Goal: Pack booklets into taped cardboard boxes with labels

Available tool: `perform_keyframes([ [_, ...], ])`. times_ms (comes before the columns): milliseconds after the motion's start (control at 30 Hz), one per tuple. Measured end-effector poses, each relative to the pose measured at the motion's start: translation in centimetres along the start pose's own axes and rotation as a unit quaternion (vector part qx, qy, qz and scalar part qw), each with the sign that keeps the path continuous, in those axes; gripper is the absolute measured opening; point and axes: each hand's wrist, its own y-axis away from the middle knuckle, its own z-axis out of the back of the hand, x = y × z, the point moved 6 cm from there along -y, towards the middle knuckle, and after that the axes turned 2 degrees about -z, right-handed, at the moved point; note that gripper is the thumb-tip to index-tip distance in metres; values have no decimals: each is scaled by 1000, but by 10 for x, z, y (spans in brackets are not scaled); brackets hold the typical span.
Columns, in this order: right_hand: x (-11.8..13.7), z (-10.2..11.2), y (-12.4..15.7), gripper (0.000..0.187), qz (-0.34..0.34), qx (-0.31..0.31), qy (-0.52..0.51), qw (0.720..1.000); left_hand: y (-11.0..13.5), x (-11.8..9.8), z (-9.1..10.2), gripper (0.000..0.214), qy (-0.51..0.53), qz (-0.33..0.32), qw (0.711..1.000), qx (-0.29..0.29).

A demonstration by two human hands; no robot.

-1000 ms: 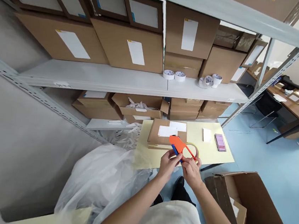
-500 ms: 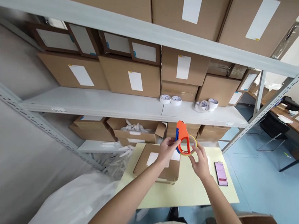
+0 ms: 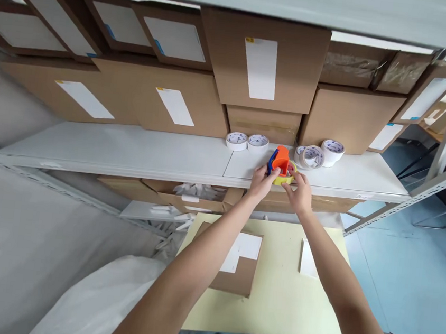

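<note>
An orange tape dispenser with a blue part and a yellowish roll sits at the front of the white shelf. My left hand grips its left side, fingers curled round it. My right hand pinches its right side at the roll. Both arms reach out over the yellow table. Just behind the dispenser stand white tape rolls, with two more tape rolls to the left.
Brown cardboard boxes with white labels fill the shelf behind. A flat brown box with white papers and a white card lie on the table. A white plastic bag bulges at lower left. Blue floor lies to the right.
Both hands have carried the dispenser up and away from the table to the shelf edge near the white rolls. The view has tilted upward and moved closer to the shelf.
</note>
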Motion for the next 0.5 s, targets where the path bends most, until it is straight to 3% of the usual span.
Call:
perform_keyframes([
  [200, -11, -19, -18, 41, 11, 29, 26, 999, 1, 8, -1, 48, -68, 1, 997, 36],
  [300, -9, -17, -1, 50, 22, 24, 53, 998, 23, 10, 19, 61, -99, -14, 995, 18],
  [400, -15, -13, 58, 53, 13, 26, 65, 997, 69, 25, 72, 64, -163, -53, 984, -42],
  [500, -30, -18, 162, 49, -48, 86, 40, 994, 142, 67, 151, 58, -221, 10, 967, -123],
])
